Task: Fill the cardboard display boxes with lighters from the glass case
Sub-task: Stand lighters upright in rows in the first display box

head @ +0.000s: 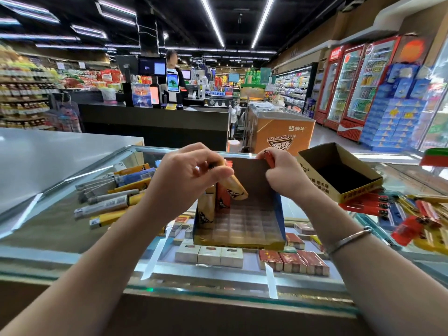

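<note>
A cardboard display box (244,226) with a gridded tray stands on the glass case (53,229) in front of me. A few lighters (206,209) stand in its left back corner. My left hand (189,175) pinches a yellow lighter (236,187), tilted over that corner. My right hand (283,173) grips an orange-red lighter (269,157) at the box's back wall. Loose lighters (114,197) lie in a heap on the glass to the left, and more loose red and yellow lighters (407,214) lie to the right.
A second cardboard box (339,170) sits open at the right back of the case. Small packs (244,255) lie under the glass. Beyond are a grey counter (48,151), a checkout desk with a person, an orange freezer and drink coolers.
</note>
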Demonstrator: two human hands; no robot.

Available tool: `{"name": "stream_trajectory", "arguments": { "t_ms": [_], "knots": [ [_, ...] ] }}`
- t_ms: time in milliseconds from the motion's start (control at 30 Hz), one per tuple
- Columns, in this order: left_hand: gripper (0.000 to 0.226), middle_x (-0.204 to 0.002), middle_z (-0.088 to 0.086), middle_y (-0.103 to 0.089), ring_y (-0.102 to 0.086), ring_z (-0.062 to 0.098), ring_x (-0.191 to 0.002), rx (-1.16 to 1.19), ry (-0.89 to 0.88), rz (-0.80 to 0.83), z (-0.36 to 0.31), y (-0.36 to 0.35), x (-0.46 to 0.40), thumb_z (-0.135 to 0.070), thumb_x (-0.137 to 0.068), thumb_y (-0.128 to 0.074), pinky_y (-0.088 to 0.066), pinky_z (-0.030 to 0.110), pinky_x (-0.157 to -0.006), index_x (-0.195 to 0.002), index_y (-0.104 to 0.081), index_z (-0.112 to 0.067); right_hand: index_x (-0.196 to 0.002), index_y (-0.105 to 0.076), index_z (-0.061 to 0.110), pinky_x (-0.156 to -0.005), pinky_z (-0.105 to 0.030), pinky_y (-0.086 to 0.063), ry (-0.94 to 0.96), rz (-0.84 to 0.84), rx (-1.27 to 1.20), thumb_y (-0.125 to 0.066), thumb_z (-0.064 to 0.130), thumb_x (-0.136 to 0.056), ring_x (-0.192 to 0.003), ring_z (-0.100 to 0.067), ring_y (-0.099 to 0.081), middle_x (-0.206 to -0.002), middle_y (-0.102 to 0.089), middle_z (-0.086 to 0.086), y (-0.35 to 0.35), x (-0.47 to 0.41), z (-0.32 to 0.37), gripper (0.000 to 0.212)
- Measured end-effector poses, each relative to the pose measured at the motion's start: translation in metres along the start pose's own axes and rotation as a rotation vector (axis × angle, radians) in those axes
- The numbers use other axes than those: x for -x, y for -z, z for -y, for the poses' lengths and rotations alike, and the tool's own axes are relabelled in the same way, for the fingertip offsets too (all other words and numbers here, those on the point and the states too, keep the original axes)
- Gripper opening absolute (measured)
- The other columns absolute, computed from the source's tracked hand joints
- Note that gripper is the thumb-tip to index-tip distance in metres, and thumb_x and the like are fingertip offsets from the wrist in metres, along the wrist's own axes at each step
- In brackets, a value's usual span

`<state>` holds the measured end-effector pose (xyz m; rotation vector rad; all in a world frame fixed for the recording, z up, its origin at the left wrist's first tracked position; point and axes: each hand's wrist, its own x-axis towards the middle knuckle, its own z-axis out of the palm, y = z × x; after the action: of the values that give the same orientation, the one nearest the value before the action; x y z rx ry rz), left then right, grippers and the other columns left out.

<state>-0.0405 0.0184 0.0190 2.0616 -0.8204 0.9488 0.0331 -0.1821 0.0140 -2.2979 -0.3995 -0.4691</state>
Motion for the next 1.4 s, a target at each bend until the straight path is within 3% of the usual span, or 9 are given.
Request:
{"name": "stream_trajectory", "arguments": {
  "t_ms": [167,267,433,600,767,1067,1267,1400],
  "knots": [
    [0.034,-0.075,-0.013,-0.061,-0.061,-0.002,-0.066,-0.089,-0.010,-0.039,-0.008,0.004,0.009,-0.050,-0.076,-0.055,-0.050,0.008,-0.061,-0.091,-0.066,-0.022,-0.101,-0.059,0.007,-0.075,-0.033,-0.044,-0.008,-0.023,0.065,-0.045,-0.013,-0.072,-0.088,-0.026,-0.052,-0.090,-0.059,-0.011,0.008,0.007,-0.003,0.038],
    [0.030,-0.077,-0.012,-0.063,-0.064,0.001,-0.071,-0.043,-0.015,0.001,-0.013,0.003,0.010,-0.050,-0.075,-0.055,-0.052,0.011,-0.063,-0.090,-0.064,-0.026,-0.098,-0.058,0.005,-0.075,-0.035,-0.045,-0.015,-0.050,0.113,-0.045,-0.013,-0.071,-0.086,-0.028,-0.054,-0.089,-0.060,-0.014,0.015,0.013,-0.006,0.036],
    [0.039,-0.081,-0.009,-0.065,-0.063,0.007,-0.071,-0.086,-0.031,0.089,-0.017,-0.005,0.011,-0.048,-0.074,-0.055,-0.054,0.019,-0.065,-0.088,-0.072,-0.015,-0.099,-0.058,0.006,-0.077,-0.040,-0.048,-0.023,-0.084,0.167,-0.045,-0.013,-0.072,-0.085,-0.029,-0.054,-0.089,-0.060,-0.015,0.025,0.022,-0.012,0.035],
    [0.021,-0.082,-0.002,-0.067,-0.064,0.015,-0.067,-0.214,-0.148,0.116,-0.023,-0.010,0.007,-0.031,-0.076,-0.068,-0.056,0.036,-0.061,-0.087,-0.074,-0.013,-0.101,-0.057,0.006,-0.077,-0.037,-0.047,-0.027,-0.086,0.184,-0.043,-0.014,-0.072,-0.087,-0.030,-0.054,-0.090,-0.060,-0.015,0.031,0.028,-0.016,0.038],
    [0.020,-0.083,0.002,-0.068,-0.063,0.018,-0.060,-0.252,-0.192,0.159,-0.023,-0.008,0.002,-0.026,-0.078,-0.068,-0.055,0.038,-0.057,-0.087,-0.074,-0.010,-0.104,-0.056,0.006,-0.074,-0.033,-0.045,-0.020,-0.060,0.191,-0.043,-0.014,-0.074,-0.086,-0.027,-0.053,-0.090,-0.058,-0.012,0.037,0.030,-0.017,0.038],
    [0.025,-0.081,0.006,-0.069,-0.066,0.021,-0.064,-0.323,-0.282,0.098,-0.020,-0.017,0.008,-0.028,-0.079,-0.063,-0.056,0.033,-0.054,-0.086,-0.073,-0.006,-0.097,-0.054,0.009,-0.070,-0.028,-0.038,-0.005,-0.059,0.207,-0.042,-0.015,-0.075,-0.084,-0.027,-0.053,-0.087,-0.057,-0.012,0.044,0.032,-0.025,0.035],
    [0.029,-0.085,0.005,-0.070,-0.068,0.019,-0.075,-0.347,-0.395,0.167,-0.016,-0.026,0.003,-0.031,-0.086,-0.055,-0.058,0.034,-0.057,-0.090,-0.073,-0.009,-0.102,-0.056,0.007,-0.072,-0.032,-0.045,0.007,-0.076,0.206,-0.043,-0.014,-0.077,-0.086,-0.027,-0.054,-0.091,-0.059,-0.013,0.044,0.030,-0.027,0.036],
    [0.022,-0.086,0.005,-0.069,-0.066,0.017,-0.078,-0.255,-0.276,0.072,-0.012,-0.035,0.007,-0.025,-0.082,-0.063,-0.058,0.032,-0.064,-0.089,-0.072,-0.007,-0.102,-0.055,0.008,-0.070,-0.030,-0.042,0.017,-0.082,0.207,-0.043,-0.014,-0.077,-0.085,-0.026,-0.054,-0.088,-0.057,-0.010,0.044,0.030,-0.030,0.035]
  ]
}}
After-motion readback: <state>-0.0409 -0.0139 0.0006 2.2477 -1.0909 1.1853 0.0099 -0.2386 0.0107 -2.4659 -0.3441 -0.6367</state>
